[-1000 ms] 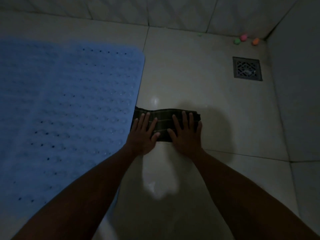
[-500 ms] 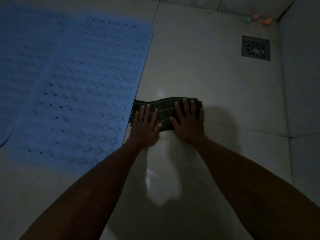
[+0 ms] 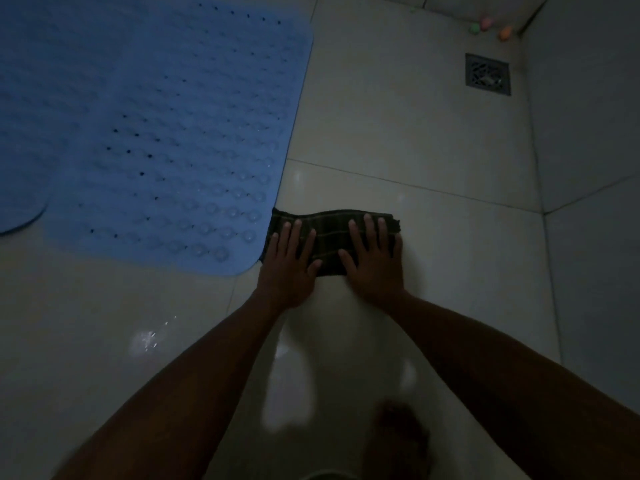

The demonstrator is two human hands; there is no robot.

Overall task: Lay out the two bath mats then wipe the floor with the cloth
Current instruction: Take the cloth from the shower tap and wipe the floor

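Cloth: dark folded cloth (image 3: 332, 237) lies flat on the tiled floor (image 3: 415, 140), its left end touching the near right corner of a blue mat.
Left hand (image 3: 289, 268): fingers straight, pressing the cloth's left part.
Right hand (image 3: 375, 263): fingers straight, pressing its right part.
Mats: large blue bath mat (image 3: 166, 133) flat on the floor; a second blue mat (image 3: 17, 188) at the left edge.
Far corner: floor drain (image 3: 487, 74), small coloured objects (image 3: 490, 26).

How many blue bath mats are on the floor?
2. The big mat lies left of the cloth; a second mat shows only partly at the left edge.
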